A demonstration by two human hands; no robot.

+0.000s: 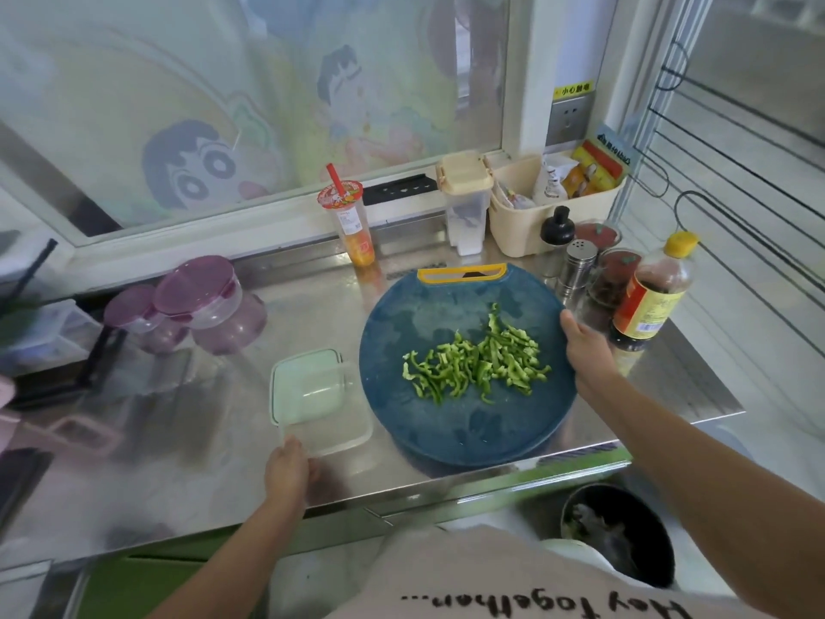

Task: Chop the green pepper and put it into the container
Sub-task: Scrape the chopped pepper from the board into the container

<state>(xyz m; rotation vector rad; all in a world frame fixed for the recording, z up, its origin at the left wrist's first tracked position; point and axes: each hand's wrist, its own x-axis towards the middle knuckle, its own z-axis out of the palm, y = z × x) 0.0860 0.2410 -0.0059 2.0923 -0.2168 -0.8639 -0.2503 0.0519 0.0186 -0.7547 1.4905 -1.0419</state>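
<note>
Green pepper strips (475, 357) are lying piled on a round blue cutting board (415, 417). The right hand (585, 350) is gripping the board's right edge, while the left hand (288, 469) is holding the clear container's (328, 406) near corner, left of the board.

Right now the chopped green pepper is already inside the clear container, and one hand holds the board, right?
Not quite. The head view shows the chopped green pepper on the round blue board, not inside the clear container. The right hand does hold the board.
</note>
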